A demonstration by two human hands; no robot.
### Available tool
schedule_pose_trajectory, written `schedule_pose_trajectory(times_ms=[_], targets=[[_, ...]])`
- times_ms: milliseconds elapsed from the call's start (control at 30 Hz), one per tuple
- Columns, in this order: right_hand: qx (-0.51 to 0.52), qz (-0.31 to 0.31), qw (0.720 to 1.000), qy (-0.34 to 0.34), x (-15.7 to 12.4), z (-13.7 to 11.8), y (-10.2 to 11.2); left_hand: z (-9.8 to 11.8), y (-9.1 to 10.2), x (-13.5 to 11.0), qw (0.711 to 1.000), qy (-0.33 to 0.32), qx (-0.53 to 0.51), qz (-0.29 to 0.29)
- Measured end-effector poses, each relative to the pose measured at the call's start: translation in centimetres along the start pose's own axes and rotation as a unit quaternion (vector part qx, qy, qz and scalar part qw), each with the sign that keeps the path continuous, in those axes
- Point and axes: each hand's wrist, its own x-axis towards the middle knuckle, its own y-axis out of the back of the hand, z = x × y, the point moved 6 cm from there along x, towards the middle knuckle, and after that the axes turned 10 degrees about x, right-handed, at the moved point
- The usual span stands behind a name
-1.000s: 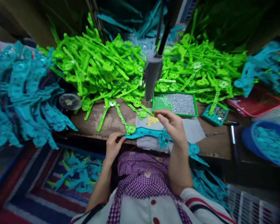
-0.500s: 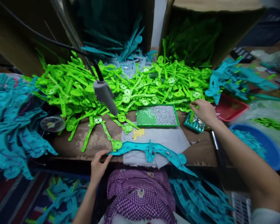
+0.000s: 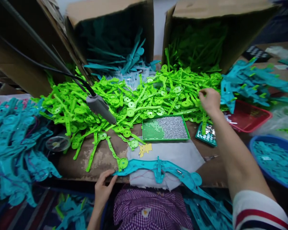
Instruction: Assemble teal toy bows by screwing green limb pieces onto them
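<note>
A long turquoise plastic part shaped like a toy bow [image 3: 144, 164] lies across a pale cloth [image 3: 168, 150] at the table's front edge. My left hand [image 3: 103, 188] pinches its left tip between thumb and fingers. A crosspiece stands up at the part's middle, and a small metal spring-like piece sits right of it. My right hand [image 3: 210, 100] is at the right end of a heap of lime-green plastic arms [image 3: 144, 95], its fingers curled together; what they hold, if anything, is hidden. Below that hand is a small teal tray of shiny metal pieces [image 3: 207, 134].
A green tray of tiny silvery pieces [image 3: 165, 127] stands behind the cloth. A grey electric screwdriver [image 3: 100, 108] hangs at left. Turquoise parts [image 3: 16, 143] pile at the left edge. At right are a red tray [image 3: 252, 116] and a blue basin [image 3: 276, 159]. Cardboard boxes [image 3: 110, 16] stand behind.
My right hand has risen from beside the small teal tray to the green heap. My left hand keeps the bow part's tip. The whole view has shifted, with the table lower in the picture.
</note>
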Motion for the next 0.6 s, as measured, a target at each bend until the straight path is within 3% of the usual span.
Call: schedule_pose_trajectory(times_ms=[133,267,333,400,600], targets=[[-0.017,-0.052,0.998,0.035,-4.2,1.3,0.6,0.0,0.1,0.0,1.0,-0.012,0.002,0.004],[-0.069,-0.196,0.977,0.041,-7.0,2.7,-1.5,-0.1,0.1,0.1,1.0,-0.012,0.009,-0.007],[-0.07,-0.229,0.97,0.025,-6.3,3.1,-2.5,0.0,0.2,0.2,1.0,-0.015,0.012,-0.012],[-0.062,-0.225,0.972,0.022,-4.4,2.7,-3.2,-0.1,0.1,0.2,1.0,-0.015,0.013,-0.016],[-0.078,-0.224,0.97,0.055,0.1,-1.6,-5.6,-1.1,-0.1,-0.1,1.0,0.003,0.023,-0.013]])
